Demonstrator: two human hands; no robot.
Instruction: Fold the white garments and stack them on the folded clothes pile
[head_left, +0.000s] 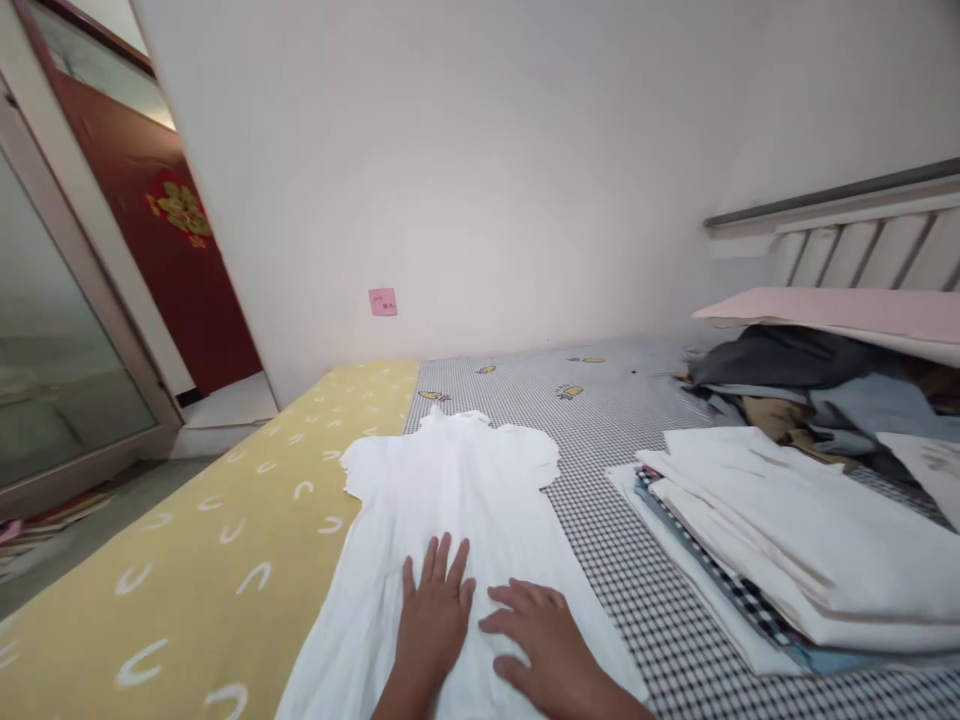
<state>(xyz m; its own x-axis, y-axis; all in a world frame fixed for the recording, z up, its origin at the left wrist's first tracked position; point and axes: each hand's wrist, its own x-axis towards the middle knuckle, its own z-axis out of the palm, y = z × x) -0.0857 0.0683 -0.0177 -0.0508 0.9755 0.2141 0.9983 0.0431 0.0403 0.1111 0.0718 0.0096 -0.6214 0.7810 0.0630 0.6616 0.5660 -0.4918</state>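
On a bed (600, 420) made up with two sheets, a white short-sleeved garment (450, 490) lies flat and spread out, its collar end pointing away from the person and its lower part running out of view at the bottom of the frame. It lies across the join between a yellow sheet (172, 590) printed with white curved marks and a black-and-white gingham sheet (660, 620) dotted with small yellow prints.

The left hand (433, 620) and the right hand (544, 640) rest palm down on the middle of the garment, just beside each other, with the fingers spread. Each grip is open, the hands lying flat on the cloth and gripping nothing.

Just right of the garment sits a stack of folded clothes (780, 540), mostly white, with gingham and pale blue layers showing at its edges. Beyond it lies a heap of dark grey, blue-grey and tan clothing (795, 365), partly under a flat pink board (840, 308) near a pale slatted headboard (862, 240).

A small pink square (382, 302) marks the white wall (487, 150), and to the left stand a glass-panelled door (52, 340) and a red door (187, 290) with a gold ornament (178, 208)
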